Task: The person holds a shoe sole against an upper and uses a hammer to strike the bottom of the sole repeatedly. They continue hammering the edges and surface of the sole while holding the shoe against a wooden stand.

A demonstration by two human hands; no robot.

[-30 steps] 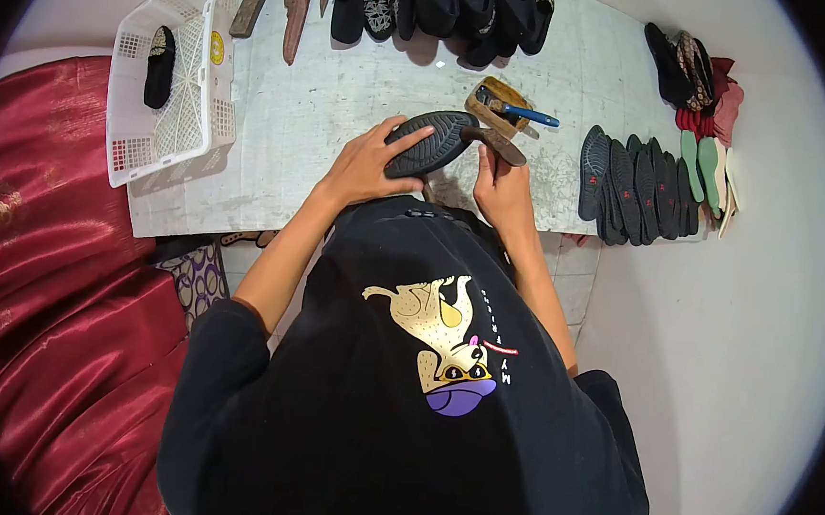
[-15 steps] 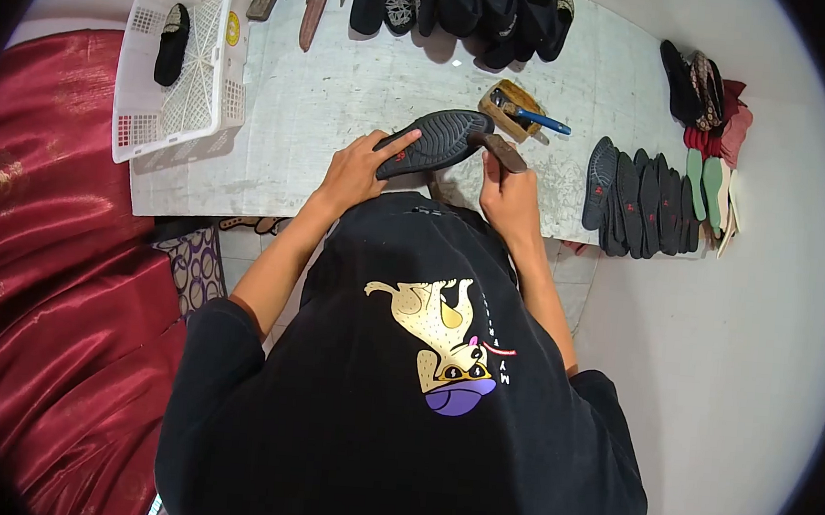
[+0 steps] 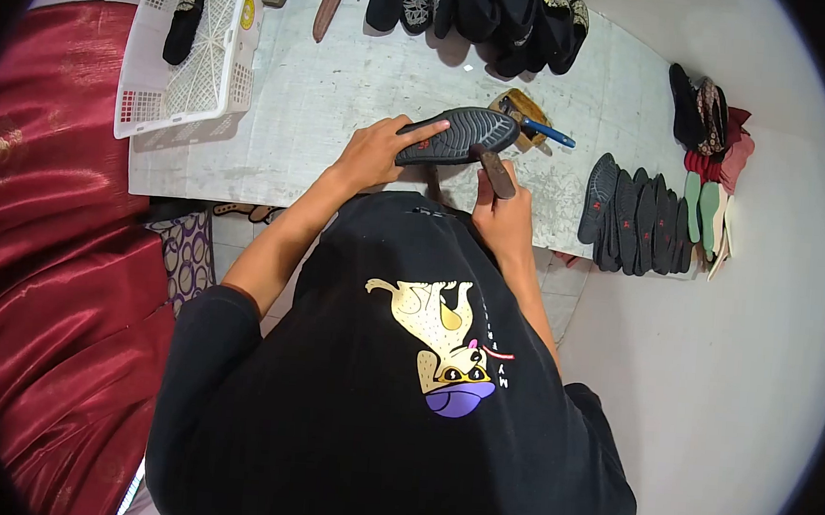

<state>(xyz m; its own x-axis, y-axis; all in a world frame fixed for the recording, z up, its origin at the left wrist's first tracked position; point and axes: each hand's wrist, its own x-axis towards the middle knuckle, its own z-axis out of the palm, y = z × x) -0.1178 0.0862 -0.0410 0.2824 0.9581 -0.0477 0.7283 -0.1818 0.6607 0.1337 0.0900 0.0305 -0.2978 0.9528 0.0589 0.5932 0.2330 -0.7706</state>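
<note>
My left hand (image 3: 374, 155) grips the heel end of a shoe (image 3: 467, 137), with the index finger stretched along its sole. The shoe is held bottom up, showing a black ridged sole with a small red mark. In my right hand (image 3: 505, 216) is a hammer (image 3: 495, 172), its brown head overlapping the sole's near edge towards the toe. Most of its handle is hidden by the fingers. Just behind the toe, a wooden box (image 3: 517, 102) holds a brush with a blue handle (image 3: 547, 132).
Several black soles (image 3: 637, 221) stand in a row at the table's right, beside green insoles (image 3: 708, 213). Dark shoes (image 3: 476, 8) are lined up at the back. A white basket (image 3: 239, 64) with one shoe (image 3: 184, 26) stands left, near pincers (image 3: 332, 3). Red cloth (image 3: 51, 232) hangs at far left.
The shoe has shifted right with my left hand and lies more level. The hammer head has come down from beside the toe to the sole's near edge. The view has shifted slightly.
</note>
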